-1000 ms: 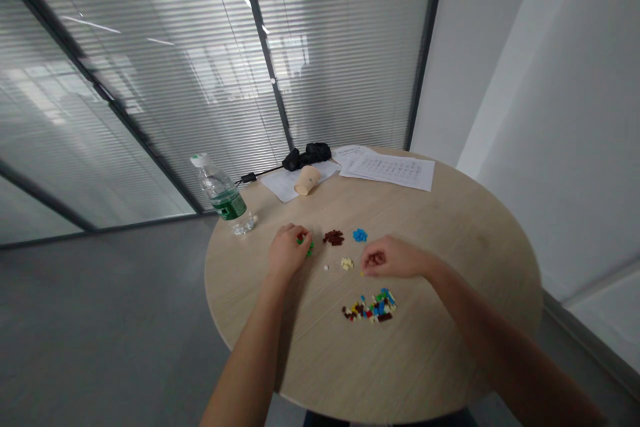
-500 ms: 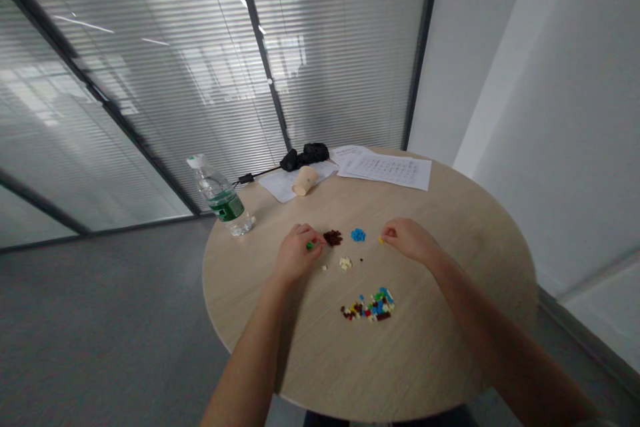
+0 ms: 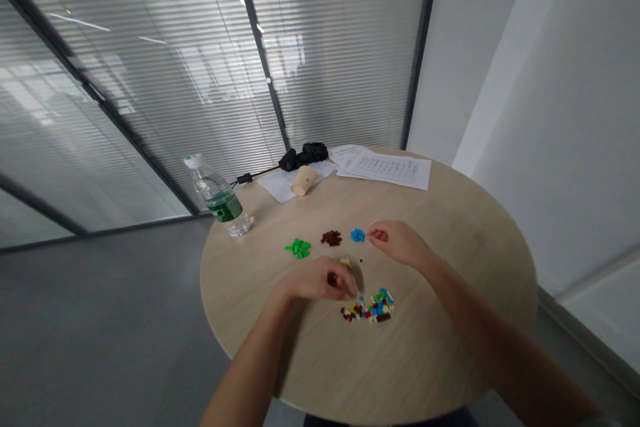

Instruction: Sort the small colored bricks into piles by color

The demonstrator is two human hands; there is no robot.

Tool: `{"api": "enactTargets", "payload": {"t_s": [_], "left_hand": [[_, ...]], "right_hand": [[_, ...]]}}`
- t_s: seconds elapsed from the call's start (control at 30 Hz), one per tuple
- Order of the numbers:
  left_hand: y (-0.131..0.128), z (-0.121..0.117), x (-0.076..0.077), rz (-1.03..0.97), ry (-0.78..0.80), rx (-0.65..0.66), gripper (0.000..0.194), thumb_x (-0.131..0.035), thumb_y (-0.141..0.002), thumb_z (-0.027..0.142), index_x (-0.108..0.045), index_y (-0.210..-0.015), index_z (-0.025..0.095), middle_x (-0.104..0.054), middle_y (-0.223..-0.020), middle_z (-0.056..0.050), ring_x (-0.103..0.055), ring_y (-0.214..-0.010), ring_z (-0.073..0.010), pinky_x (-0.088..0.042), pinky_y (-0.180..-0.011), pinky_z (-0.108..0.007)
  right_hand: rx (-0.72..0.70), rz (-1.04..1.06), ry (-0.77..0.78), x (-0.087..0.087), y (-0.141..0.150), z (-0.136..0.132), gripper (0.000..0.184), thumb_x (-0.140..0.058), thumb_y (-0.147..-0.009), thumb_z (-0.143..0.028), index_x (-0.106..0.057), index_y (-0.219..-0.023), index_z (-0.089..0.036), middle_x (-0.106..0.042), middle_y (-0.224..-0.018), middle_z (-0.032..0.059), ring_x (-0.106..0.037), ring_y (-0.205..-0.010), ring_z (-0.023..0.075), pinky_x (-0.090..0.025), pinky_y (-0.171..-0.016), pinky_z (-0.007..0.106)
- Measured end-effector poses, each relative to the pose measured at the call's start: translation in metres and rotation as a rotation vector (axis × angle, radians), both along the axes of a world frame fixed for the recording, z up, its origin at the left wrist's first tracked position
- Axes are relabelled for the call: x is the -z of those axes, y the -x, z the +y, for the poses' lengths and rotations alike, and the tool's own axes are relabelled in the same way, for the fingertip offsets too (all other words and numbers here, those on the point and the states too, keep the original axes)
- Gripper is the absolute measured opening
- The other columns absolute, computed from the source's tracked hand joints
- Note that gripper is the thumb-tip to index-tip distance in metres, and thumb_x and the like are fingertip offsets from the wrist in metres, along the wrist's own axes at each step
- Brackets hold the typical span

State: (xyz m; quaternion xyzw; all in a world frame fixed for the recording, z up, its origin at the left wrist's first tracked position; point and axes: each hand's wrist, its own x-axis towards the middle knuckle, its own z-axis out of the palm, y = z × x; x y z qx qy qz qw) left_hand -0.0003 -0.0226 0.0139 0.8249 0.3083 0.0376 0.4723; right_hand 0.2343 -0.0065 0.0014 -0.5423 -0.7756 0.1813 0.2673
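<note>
My left hand (image 3: 323, 279) is over the near-left side of a mixed pile of small toy bricks (image 3: 370, 307), its fingers bent downward and slightly apart, with nothing visible in them. Partly behind it lies a small cream brick pile (image 3: 345, 262). My right hand (image 3: 397, 241) has its fingertips pinched together just right of a blue brick pile (image 3: 357, 235); whatever is between them is too small to make out. Dark brown bricks (image 3: 331, 238) sit left of the blue ones, and green bricks (image 3: 299, 248) further left. One tiny dark piece (image 3: 361, 260) lies alone.
On the round wooden table (image 3: 440, 347), a water bottle (image 3: 223, 200) stands at the left edge. A paper cup (image 3: 304, 181) lies on its side at the back, near a black cable bundle (image 3: 310, 155) and printed sheets (image 3: 385, 169).
My left hand has moved from the green bricks toward me and right, to the mixed pile, uncovering the green ones. My right hand has shifted left, close to the blue bricks; the yellow piece no longer shows.
</note>
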Motion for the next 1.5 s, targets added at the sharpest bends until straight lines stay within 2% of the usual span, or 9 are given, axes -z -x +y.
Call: {"api": "enactTargets", "payload": {"t_s": [0.13, 0.27, 0.57, 0.97, 1.33, 1.5], "left_hand": [[-0.006, -0.002, 0.006, -0.018, 0.065, 0.079, 0.019, -0.071, -0.070, 0.026, -0.074, -0.087, 0.017, -0.063, -0.063, 0.001, -0.050, -0.054, -0.0067, -0.034, -0.051, -0.017], [-0.010, -0.003, 0.009, -0.031, 0.154, 0.121, 0.019, -0.072, -0.071, 0.026, -0.074, -0.088, 0.016, -0.066, -0.065, -0.001, -0.057, -0.057, -0.0089, -0.039, -0.053, -0.018], [-0.015, -0.006, 0.008, -0.022, 0.157, 0.097, 0.019, -0.075, -0.067, 0.021, -0.069, -0.083, 0.015, -0.066, -0.065, 0.001, -0.059, -0.057, -0.0090, -0.041, -0.052, -0.018], [-0.015, -0.006, 0.010, -0.037, 0.205, 0.076, 0.013, -0.072, -0.071, 0.021, -0.069, -0.082, 0.015, -0.064, -0.063, 0.001, -0.058, -0.056, -0.0086, -0.042, -0.053, -0.018], [-0.015, -0.005, 0.009, -0.056, 0.035, 0.100, 0.012, -0.063, -0.078, 0.020, -0.072, -0.079, 0.014, -0.065, -0.064, 0.000, -0.052, -0.057, -0.0068, -0.039, -0.055, -0.017], [-0.015, -0.005, 0.010, -0.058, 0.036, 0.102, 0.011, -0.063, -0.078, 0.020, -0.073, -0.081, 0.015, -0.066, -0.067, -0.001, -0.054, -0.058, -0.0075, -0.040, -0.054, -0.016]], "right_hand": [[-0.084, -0.001, -0.001, -0.001, 0.008, -0.005, 0.018, -0.055, -0.083, -0.025, -0.071, -0.087, -0.018, -0.073, -0.082, 0.0063, -0.063, -0.069, 0.0155, -0.044, -0.063, 0.023], [-0.085, -0.001, -0.003, 0.001, 0.008, -0.004, 0.018, -0.056, -0.084, -0.026, -0.071, -0.088, -0.018, -0.073, -0.083, 0.0058, -0.063, -0.070, 0.0151, -0.044, -0.063, 0.022], [-0.113, -0.023, -0.012, 0.002, 0.007, -0.005, 0.019, -0.056, -0.084, -0.027, -0.071, -0.087, -0.018, -0.072, -0.081, 0.0061, -0.063, -0.068, 0.0154, -0.042, -0.062, 0.023], [-0.113, -0.034, 0.005, 0.001, 0.007, -0.005, 0.019, -0.056, -0.084, -0.027, -0.072, -0.088, -0.018, -0.072, -0.082, 0.0066, -0.063, -0.069, 0.0155, -0.043, -0.063, 0.023], [-0.130, -0.029, 0.004, 0.001, 0.008, -0.005, 0.020, -0.055, -0.083, -0.027, -0.072, -0.087, -0.017, -0.073, -0.083, 0.0073, -0.063, -0.070, 0.0159, -0.043, -0.063, 0.023], [-0.142, -0.041, -0.011, 0.001, 0.007, -0.006, 0.020, -0.055, -0.084, -0.027, -0.072, -0.087, -0.017, -0.072, -0.081, 0.0069, -0.063, -0.069, 0.0160, -0.043, -0.062, 0.024]]}}
